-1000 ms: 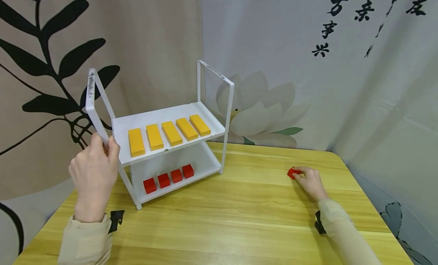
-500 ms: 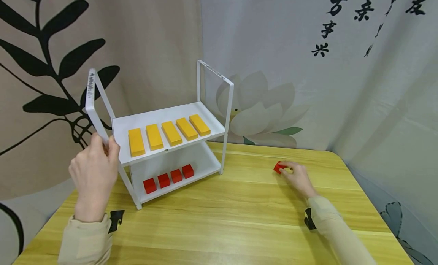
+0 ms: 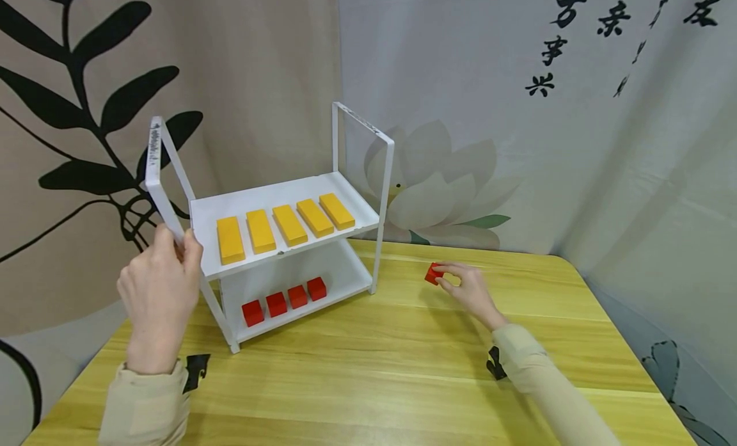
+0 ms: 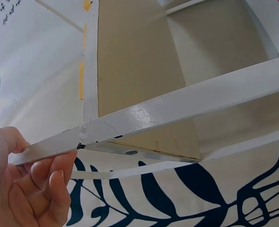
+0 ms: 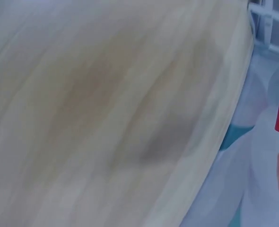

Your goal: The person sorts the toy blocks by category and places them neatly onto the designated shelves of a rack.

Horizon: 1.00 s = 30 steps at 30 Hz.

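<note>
My left hand (image 3: 161, 292) grips the front left upright of a white two-tier shelf (image 3: 265, 189); in the left wrist view the thumb and curled fingers (image 4: 59, 189) close round that white bar. Out to the right of the shelf, my right hand (image 3: 469, 292) pinches a red cube (image 3: 433, 274) between thumb and fingertips, above the table. The right wrist view catches this cube and a bit of the fingers at its right edge. On the upper tier lie several yellow blocks (image 3: 261, 231) in a row. Several red cubes (image 3: 276, 303) line the lower tier's front.
The shelf stands on a wood-grain table (image 3: 357, 369), toward its left. Its right side frame (image 3: 384, 190) rises between the right hand and the tiers. Behind the table hang a printed curtain (image 3: 449, 62) and a beige one with dark leaves (image 3: 259, 68).
My right hand has carried the red cube leftward across the table, toward the shelf. The left hand keeps its grip, and the shelf and its blocks stay put.
</note>
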Tool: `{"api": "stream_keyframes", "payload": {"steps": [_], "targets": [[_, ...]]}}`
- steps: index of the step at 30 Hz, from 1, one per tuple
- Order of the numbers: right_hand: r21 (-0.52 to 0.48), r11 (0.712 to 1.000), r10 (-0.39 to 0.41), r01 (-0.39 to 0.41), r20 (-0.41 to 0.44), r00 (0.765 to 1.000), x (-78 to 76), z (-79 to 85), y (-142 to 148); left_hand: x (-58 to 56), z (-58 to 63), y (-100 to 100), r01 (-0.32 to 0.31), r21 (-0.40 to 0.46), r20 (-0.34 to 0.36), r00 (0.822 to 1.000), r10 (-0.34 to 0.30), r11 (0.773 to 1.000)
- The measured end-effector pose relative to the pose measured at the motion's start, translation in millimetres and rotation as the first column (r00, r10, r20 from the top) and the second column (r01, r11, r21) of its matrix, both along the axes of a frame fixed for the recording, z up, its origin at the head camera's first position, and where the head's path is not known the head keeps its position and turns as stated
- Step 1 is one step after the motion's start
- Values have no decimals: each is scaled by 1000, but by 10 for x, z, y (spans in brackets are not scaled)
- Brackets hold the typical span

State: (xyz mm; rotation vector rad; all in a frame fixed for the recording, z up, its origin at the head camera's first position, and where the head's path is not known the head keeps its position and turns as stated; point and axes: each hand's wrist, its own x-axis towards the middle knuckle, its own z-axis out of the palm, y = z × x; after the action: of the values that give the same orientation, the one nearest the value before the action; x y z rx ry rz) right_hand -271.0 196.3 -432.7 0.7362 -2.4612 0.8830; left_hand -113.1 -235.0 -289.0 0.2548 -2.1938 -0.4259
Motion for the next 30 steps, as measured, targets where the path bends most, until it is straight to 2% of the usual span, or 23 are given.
{"api": "stream_keyframes", "payload": {"steps": [8,15,21,30], "targets": [[-8,995,97,-97,-34,995,63,78,-343,-5,-5,-4,0,-7,-11,1000,0,1000],[-25,984,178,-179,-11,984,99,91,-596,-15,-31,-24,-5,-8,-14,1000,4,1000],[-33,970,240,-239,21,971,135,98,-766,-22,-38,-30,-4,-4,-8,1000,4,1000],[-42,944,327,-326,4,945,163,129,-1021,-2,-16,-7,-3,-7,-15,1000,3,1000]]}}
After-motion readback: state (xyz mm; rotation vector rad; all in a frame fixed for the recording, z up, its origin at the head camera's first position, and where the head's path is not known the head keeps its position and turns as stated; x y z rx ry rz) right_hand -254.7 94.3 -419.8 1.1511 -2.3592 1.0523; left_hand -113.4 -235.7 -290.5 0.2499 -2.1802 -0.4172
